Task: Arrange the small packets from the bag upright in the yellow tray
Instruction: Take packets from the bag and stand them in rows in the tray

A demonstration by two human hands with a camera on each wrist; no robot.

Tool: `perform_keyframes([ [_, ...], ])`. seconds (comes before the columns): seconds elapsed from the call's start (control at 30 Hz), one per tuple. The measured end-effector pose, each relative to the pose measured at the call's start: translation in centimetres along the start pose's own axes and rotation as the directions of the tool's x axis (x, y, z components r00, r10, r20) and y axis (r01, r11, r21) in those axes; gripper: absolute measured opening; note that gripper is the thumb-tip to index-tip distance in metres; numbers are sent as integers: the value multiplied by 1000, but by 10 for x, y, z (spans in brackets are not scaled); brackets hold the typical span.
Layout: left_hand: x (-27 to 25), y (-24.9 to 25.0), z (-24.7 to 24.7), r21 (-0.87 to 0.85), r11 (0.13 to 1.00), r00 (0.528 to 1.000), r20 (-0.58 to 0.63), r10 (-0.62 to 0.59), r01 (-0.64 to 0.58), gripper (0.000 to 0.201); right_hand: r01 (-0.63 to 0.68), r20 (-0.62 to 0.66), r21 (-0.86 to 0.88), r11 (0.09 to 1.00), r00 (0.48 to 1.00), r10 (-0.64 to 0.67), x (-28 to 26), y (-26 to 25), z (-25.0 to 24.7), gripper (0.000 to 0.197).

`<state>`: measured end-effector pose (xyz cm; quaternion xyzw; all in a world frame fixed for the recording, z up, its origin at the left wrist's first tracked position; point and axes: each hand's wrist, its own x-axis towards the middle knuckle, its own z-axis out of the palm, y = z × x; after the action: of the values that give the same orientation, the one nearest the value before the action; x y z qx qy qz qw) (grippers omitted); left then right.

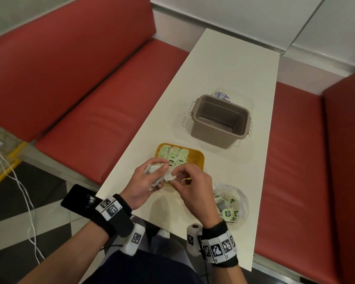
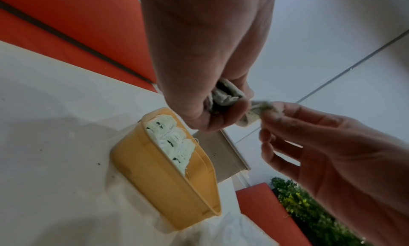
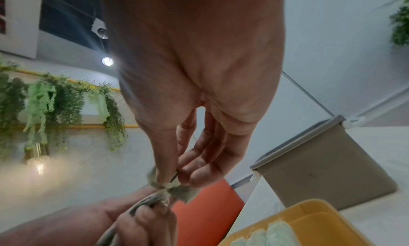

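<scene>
Above the tray's [image 1: 199, 158] near edge, left hand [image 1: 146, 181] clutches a bunch of packets [image 1: 155, 174] while right hand [image 1: 190, 181], nearer the tray's bare right side, pinches one packet [image 1: 169, 177] between them.

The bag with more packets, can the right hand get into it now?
Probably not yet: the right hand is pinching a packet. The bag lies open right beside it, nothing covering it.
</scene>
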<state>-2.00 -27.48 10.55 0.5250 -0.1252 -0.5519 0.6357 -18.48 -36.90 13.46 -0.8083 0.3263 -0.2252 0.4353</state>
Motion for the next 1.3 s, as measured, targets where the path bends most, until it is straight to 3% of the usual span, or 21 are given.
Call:
perform_keyframes([
  [0.1, 2, -6, -3, 61, 998, 999, 44, -2, 0, 33, -7, -35, -41, 999, 999, 6, 1, 2, -8, 16],
  [0.2, 2, -12, -3, 80, 996, 994, 99, -42, 35, 34, -81, -80, 57, 995, 993, 86, 5, 2, -17, 12],
  [0.33, 6, -20, 2, 133, 991, 997, 75, -31, 20, 27, -160, -30, 116, 980, 986, 164, 11, 5, -26, 12],
  [0.43, 12, -23, 6, 230, 973, 999, 27, 25, -30, 17, -170, 0, 63, 983, 985, 170, 16, 9, -30, 10],
  [0.7, 25, -28, 3, 422, 904, 994, -48, 97, -68, 18, -61, 22, -282, 957, 997, 71, 54, 27, -50, 9],
  [0.93, 25, -40, -21, 561, 827, 972, -211, 104, 33, 7, -209, -14, -539, 816, 971, 239, 102, 63, -58, 10],
  [1.13, 23, -43, -23, 575, 817, 970, -220, 102, 45, 4, -229, 35, -640, 733, 945, 325, 127, 78, -32, 15],
  [1.3, 21, -41, -21, 574, 817, 971, -220, 97, 48, 6, -269, -24, -649, 712, 942, 334, 132, 80, -18, 20],
])
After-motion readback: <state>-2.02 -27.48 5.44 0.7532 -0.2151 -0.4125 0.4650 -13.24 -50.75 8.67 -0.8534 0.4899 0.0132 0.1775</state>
